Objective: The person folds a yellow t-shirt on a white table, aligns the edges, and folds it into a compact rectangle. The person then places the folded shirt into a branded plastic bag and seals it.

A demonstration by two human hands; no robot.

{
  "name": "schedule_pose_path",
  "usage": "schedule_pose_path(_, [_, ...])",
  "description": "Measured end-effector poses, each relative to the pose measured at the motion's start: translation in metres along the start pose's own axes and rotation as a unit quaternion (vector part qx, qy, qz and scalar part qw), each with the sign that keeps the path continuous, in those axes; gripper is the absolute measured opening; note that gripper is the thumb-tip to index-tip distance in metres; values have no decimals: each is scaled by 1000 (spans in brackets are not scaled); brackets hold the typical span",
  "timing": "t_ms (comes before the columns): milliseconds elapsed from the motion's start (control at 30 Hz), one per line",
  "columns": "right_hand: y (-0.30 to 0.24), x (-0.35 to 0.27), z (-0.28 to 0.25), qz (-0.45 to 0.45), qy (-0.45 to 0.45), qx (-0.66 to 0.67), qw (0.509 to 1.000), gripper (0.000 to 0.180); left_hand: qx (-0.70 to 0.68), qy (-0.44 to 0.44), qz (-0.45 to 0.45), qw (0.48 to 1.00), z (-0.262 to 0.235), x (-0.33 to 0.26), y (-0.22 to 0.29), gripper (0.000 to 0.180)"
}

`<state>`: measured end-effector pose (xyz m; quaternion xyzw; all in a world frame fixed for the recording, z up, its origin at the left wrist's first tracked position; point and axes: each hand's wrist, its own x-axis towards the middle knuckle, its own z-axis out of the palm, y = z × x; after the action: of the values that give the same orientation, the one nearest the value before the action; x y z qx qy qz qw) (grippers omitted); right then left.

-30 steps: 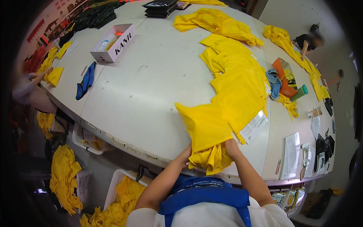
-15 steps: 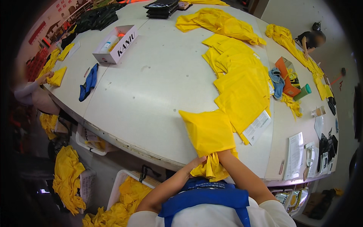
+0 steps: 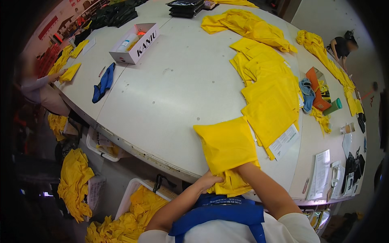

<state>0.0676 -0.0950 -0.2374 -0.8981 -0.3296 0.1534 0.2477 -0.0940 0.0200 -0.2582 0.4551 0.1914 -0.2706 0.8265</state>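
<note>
At the near edge of a white table [image 3: 162,109], gripping bunched yellow cloth [image 3: 231,187] by its left side with the left hand [image 3: 209,180], thumb and fingers clamped on the fold. Reaching with the right hand [image 3: 244,169] beneath or into a plump yellow pouch [image 3: 227,143], directly beyond the fingers and touching the bunched cloth; cannot tell the spread of the right fingertips, hidden under the yellow fabric. Wearing a blue apron [image 3: 219,218] over white sleeves, on the near side of the fingers. Facing, beyond and to the right of both hands, a curving row of overlapping flat yellow pouches [image 3: 271,103], with a printed white sheet [image 3: 285,142] protruding from beneath the nearest. Flanked well to the right of the fingers by papers [image 3: 319,174] and a red pen [image 3: 305,185], and farther off by an orange box [image 3: 317,88] near a green cylinder [image 3: 333,106]. Bordered, below and left of the fingers, by a white crate [image 3: 126,196] heaped with yellow garments [image 3: 142,208]. Sharing the table with a co-worker [image 3: 40,92] far left of the fingers, holding a small yellow packet [image 3: 70,73].
</note>
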Motion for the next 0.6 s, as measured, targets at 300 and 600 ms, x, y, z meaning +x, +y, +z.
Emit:
schedule_pose_path(300, [-13,-1,27,-2,92,-12,996,43,-31,-39,-64,997,-6,-6,4,73])
schedule_pose_path(600, [-30,22,35,-13,92,-19,996,43,35,14,-61,997,-39,7,-1,56])
